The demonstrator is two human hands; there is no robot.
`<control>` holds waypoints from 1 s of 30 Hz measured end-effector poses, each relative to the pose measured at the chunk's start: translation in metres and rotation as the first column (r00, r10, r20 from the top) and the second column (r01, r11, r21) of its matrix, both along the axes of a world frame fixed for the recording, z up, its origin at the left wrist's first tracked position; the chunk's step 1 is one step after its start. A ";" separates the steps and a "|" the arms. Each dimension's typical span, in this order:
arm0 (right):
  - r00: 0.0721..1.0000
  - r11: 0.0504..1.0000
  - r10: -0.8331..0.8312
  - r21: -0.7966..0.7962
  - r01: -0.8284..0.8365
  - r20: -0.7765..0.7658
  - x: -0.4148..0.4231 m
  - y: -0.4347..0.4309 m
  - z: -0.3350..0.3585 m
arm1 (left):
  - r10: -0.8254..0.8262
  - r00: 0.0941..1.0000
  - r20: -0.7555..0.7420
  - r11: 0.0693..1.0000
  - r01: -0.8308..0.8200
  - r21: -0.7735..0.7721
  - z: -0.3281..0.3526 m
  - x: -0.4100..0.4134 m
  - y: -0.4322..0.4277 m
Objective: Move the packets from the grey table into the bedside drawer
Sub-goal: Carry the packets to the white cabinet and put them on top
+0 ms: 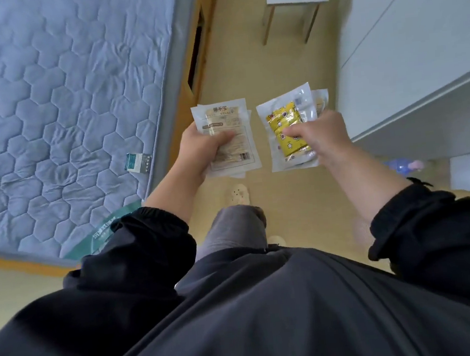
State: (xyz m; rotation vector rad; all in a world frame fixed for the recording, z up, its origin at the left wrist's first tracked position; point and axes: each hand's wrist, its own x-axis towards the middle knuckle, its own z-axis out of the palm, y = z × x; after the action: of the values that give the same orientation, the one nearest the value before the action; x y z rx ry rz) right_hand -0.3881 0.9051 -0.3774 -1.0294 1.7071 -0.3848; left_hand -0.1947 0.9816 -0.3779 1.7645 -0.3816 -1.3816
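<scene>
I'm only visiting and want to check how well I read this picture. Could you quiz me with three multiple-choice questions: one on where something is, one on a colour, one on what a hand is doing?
1. The quilted mattress lies on which side of the person?
A. left
B. right
C. behind

2. What colour shows inside the front packet in the right hand?
A. red
B. yellow
C. green

3. The left hand is:
A. hanging empty
B. flat on the mattress
C. gripping printed packets

Answers:
1 A: it fills the left of the view.
2 B: yellow starred wrapping shows through the clear pouch.
3 C: its thumb is curled over their front.
</scene>
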 end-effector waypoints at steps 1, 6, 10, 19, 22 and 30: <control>1.000 1.000 0.018 0.002 -0.018 0.005 0.004 -0.016 -0.001 | 0.013 1.000 0.000 1.000 -0.013 -0.007 0.001 0.003 -0.014; 0.998 1.000 0.031 -0.007 -0.030 0.051 0.031 -0.116 -0.006 | 0.051 0.998 -0.021 0.998 -0.052 -0.032 -0.001 0.030 -0.110; 0.998 1.000 0.007 -0.021 -0.005 0.069 0.065 -0.211 0.002 | 0.052 0.998 -0.043 0.997 -0.054 -0.051 0.000 0.067 -0.210; 0.997 0.998 -0.022 -0.065 0.026 0.070 0.129 -0.399 0.035 | -0.022 1.000 -0.019 0.997 0.021 -0.076 0.029 0.133 -0.406; 0.997 0.996 -0.026 -0.078 0.032 0.077 0.139 -0.457 0.038 | -0.035 0.999 -0.002 0.996 0.035 -0.087 0.030 0.142 -0.469; 0.986 0.993 -0.013 -0.117 0.033 0.167 0.158 -0.647 0.039 | -0.086 0.991 0.107 0.991 0.096 -0.093 0.035 0.164 -0.671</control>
State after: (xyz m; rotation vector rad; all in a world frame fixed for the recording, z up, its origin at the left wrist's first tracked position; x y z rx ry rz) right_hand -0.2296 0.2579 -0.3382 -1.0350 1.5631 -0.5783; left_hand -0.0309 0.3102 -0.3428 1.7600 -0.5832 -1.3155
